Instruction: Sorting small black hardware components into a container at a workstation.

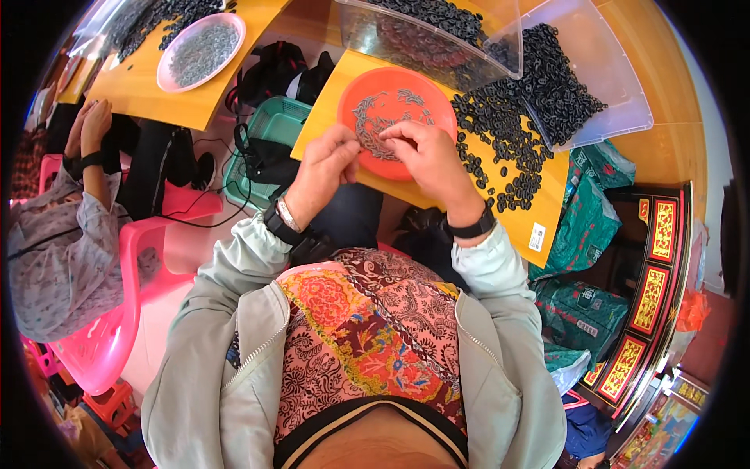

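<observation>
Both my hands are close together over the near edge of a red round plate (394, 80) on the yellow table. Thin small grey metal pieces (376, 109) lie scattered across the plate. My left hand (328, 162) is closed in a pinch at the plate's near left edge. My right hand (433, 160) pinches too, its fingertips over the near part of the plate. Whatever sits between the fingers of either hand is too small to make out. Right of the plate, many small black oval rings (504, 137) are spread on the table beside my right hand.
A clear plastic bin (430, 48) of black parts stands behind the plate. To its right, a translucent tray (629, 98) spills black rings. Green bags (582, 227) line the table's right side. At left are a green basket (269, 125) and a seated person (70, 258).
</observation>
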A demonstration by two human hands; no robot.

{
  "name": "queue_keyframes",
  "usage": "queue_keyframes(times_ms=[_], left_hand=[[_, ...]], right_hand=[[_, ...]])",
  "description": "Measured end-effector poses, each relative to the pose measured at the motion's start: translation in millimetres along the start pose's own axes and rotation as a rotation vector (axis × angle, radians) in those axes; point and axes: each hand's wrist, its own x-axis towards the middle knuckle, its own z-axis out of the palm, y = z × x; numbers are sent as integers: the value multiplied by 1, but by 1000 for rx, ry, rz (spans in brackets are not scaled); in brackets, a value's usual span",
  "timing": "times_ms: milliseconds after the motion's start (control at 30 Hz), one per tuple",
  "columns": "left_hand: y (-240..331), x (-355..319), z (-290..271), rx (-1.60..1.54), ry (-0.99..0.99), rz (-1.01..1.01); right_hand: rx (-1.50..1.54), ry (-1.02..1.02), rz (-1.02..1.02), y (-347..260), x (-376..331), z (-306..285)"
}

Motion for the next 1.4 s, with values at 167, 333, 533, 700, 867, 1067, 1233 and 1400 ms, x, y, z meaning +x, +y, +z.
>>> queue_keyframes(times_ms=[167,333,533,700,867,1067,1233,1400], left_hand=[[-1,6,-9,-66,103,60],[-3,6,-16,-111,95,24],[-2,6,-17,-217,101,-36],[-3,6,-21,-254,116,-56],[-8,8,-23,-336,133,-71],[-10,10,-23,-359,145,-71],[-10,8,-22,-375,155,-51],[-10,6,-24,-353,136,-38]], right_hand=[[-124,-117,129,40,27,-5],[-117,88,162,44,26,-20],[-255,60,126,29,20,-20],[-402,-8,63,20,17,-20],[-404,-105,93,7,9,-20],[-582,-87,20,13,11,-4],[-623,-74,-14,22,9,2],[-183,52,87,23,5,-6]])
